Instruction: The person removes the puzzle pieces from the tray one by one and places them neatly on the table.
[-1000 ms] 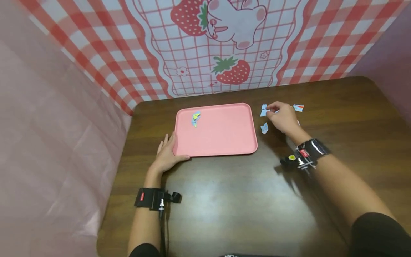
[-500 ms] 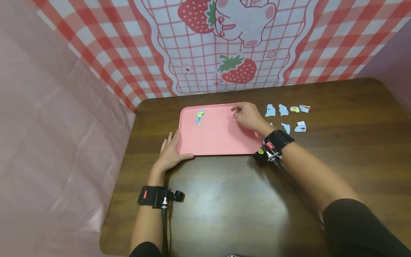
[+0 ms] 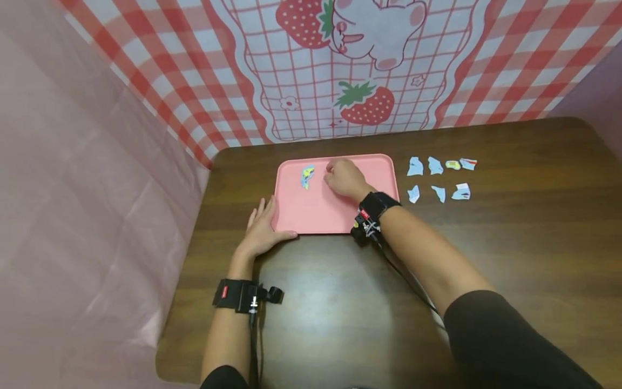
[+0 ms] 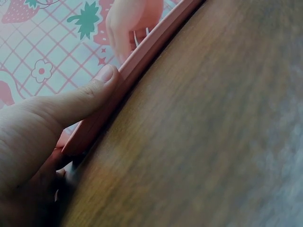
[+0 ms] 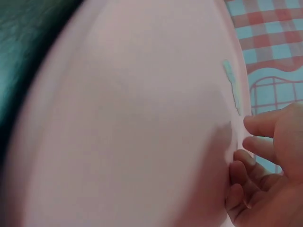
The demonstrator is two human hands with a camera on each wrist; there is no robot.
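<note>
A pink rectangular tray (image 3: 311,219) lies on the table in the head view. My left hand (image 3: 261,231) rests against its near left corner, fingers spread along the left side and thumb along the front edge; the left wrist view shows the thumb (image 4: 92,92) touching the rim. Over the tray's middle hovers my right hand (image 3: 346,178), fingers bent and fingertips just right of a blue and yellow paper piece (image 3: 307,176). In the right wrist view, thumb and index finger of the right hand (image 5: 270,165) sit slightly apart; whether a piece is between them cannot be made out.
Several torn-looking blue paper pieces (image 3: 415,166) lie in two rows right of the tray on the wooden table (image 3: 515,227). One small piece (image 3: 453,165) is yellow. A red-and-white checked cloth (image 3: 194,81) hangs behind the table; pale pink fabric (image 3: 97,216) hangs at the left.
My right hand has moved left from the paper pieces to above the tray, uncovering both rows. The left hand keeps its place at the tray's corner. The head view has shifted slightly.
</note>
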